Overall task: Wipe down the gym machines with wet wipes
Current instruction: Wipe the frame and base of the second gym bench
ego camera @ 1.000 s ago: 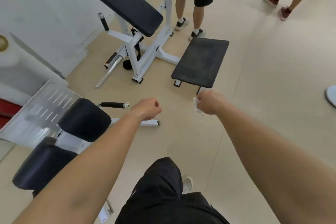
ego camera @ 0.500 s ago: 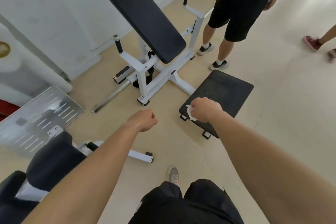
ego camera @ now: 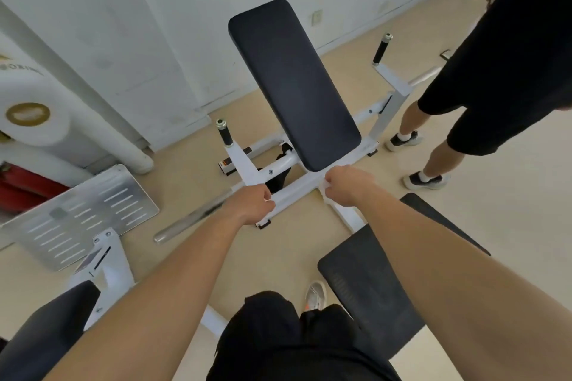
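White wipe (ego camera: 325, 193) sits bunched in the right hand (ego camera: 348, 187). The fingers (ego camera: 334, 182) are curled tight round it, so only a crumpled edge pokes out on the side toward the left hand (ego camera: 252, 204). The right hand hangs over the machine's white frame (ego camera: 297, 192), just below the lower end of the tilted black pad (ego camera: 294, 83). Whether the wipe touches the frame cannot be told. The left hand is a closed fist with nothing seen in it, also over the frame and near the right hand. A black seat (ego camera: 371, 288) lies under the right forearm. Another person (ego camera: 495, 71) in black shorts stands right of the machine.
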The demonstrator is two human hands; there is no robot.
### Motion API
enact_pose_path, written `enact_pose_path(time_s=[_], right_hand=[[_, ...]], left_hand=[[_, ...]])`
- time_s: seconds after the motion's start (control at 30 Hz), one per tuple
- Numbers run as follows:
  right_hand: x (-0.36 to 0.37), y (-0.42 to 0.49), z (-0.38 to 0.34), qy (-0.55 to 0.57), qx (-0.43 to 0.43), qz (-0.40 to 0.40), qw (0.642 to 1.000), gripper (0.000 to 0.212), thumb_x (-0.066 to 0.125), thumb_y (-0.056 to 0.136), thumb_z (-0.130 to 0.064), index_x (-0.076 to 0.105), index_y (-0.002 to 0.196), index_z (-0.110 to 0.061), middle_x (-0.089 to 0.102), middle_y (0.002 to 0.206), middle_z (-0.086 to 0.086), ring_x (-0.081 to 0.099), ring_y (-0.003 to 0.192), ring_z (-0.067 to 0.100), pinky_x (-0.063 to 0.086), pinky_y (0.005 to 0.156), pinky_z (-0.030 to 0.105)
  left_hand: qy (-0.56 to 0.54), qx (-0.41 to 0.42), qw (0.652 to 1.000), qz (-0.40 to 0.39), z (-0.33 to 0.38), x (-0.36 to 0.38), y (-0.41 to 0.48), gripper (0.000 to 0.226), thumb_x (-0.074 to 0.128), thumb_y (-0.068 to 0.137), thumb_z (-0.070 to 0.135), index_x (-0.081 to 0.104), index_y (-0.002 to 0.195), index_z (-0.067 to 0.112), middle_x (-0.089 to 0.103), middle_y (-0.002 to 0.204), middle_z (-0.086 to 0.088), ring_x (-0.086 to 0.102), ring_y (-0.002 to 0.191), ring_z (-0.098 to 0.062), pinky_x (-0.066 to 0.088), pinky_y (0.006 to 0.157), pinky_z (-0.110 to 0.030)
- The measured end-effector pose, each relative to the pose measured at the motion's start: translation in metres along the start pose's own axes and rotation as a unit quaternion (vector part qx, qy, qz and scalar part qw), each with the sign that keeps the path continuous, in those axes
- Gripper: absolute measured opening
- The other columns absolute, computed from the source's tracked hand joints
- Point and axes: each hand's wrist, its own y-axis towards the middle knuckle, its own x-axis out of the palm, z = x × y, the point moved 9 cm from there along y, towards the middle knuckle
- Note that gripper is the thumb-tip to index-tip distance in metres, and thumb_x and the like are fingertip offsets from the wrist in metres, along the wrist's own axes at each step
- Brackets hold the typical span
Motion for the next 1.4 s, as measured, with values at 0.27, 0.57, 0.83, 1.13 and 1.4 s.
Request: enact_pose_path(time_s=[0.27, 0.57, 0.83, 1.13, 1.4], right_hand=[[-0.1, 0.139, 0.041, 0.005, -0.021, -0.002, 1.0, 0.015, 0.046, 0.091, -0.018, 0.06, 0.086, -0.016, 0.065, 0.088, 0.005, 0.063, 0.078, 0.026, 0.055, 0.075, 0.038], [-0.193, 0.321, 0.067, -0.01, -0.038, -0.04, 0.998, 0.017, 0.045, 0.096, -0.019, 0.053, 0.081, -0.019, 0.061, 0.089, 0.003, 0.06, 0.087, 0.029, 0.052, 0.079, 0.04], [-0.249, 0.411, 0.063, 0.004, -0.069, -0.047, 0.996, 0.023, 0.049, 0.097, -0.027, 0.05, 0.119, -0.02, 0.061, 0.107, 0.004, 0.059, 0.093, 0.027, 0.048, 0.078, 0.038], [-0.288, 0.494, 0.055, 0.075, -0.174, -0.078, 0.979, 0.014, 0.065, 0.092, -0.023, 0.054, 0.101, -0.023, 0.061, 0.096, 0.0, 0.059, 0.073, 0.014, 0.044, 0.057, 0.025], [-0.299, 0.537, 0.064, 0.096, -0.286, -0.131, 0.944, 0.012, 0.069, 0.092, -0.023, 0.059, 0.097, -0.026, 0.061, 0.098, -0.006, 0.058, 0.078, 0.01, 0.04, 0.058, 0.019]], left_hand=[[-0.037, -0.04, 0.999, 0.004, 0.033, -0.081, 0.125, 0.033, 0.049, 0.1, 0.038, 0.053, 0.13, 0.025, 0.058, 0.127, 0.002, 0.057, 0.109, -0.019, 0.047, 0.098, -0.037], [-0.079, -0.036, 0.996, 0.016, 0.077, -0.176, 0.303, 0.015, 0.047, 0.099, 0.028, 0.055, 0.109, 0.019, 0.061, 0.11, -0.003, 0.058, 0.099, -0.023, 0.049, 0.091, -0.039], [-0.138, -0.045, 0.989, 0.031, 0.107, -0.218, 0.395, 0.032, 0.049, 0.102, 0.033, 0.051, 0.132, 0.023, 0.061, 0.125, 0.001, 0.06, 0.105, -0.018, 0.052, 0.097, -0.041], [-0.32, -0.067, 0.935, 0.138, 0.143, -0.253, 0.45, 0.037, 0.057, 0.101, 0.034, 0.054, 0.138, 0.036, 0.065, 0.106, 0.019, 0.06, 0.101, -0.008, 0.047, 0.096, -0.031], [-0.399, -0.172, 0.859, 0.271, 0.169, -0.244, 0.478, 0.014, 0.061, 0.099, 0.028, 0.072, 0.106, 0.022, 0.069, 0.091, 0.009, 0.067, 0.08, -0.009, 0.054, 0.083, -0.025]])
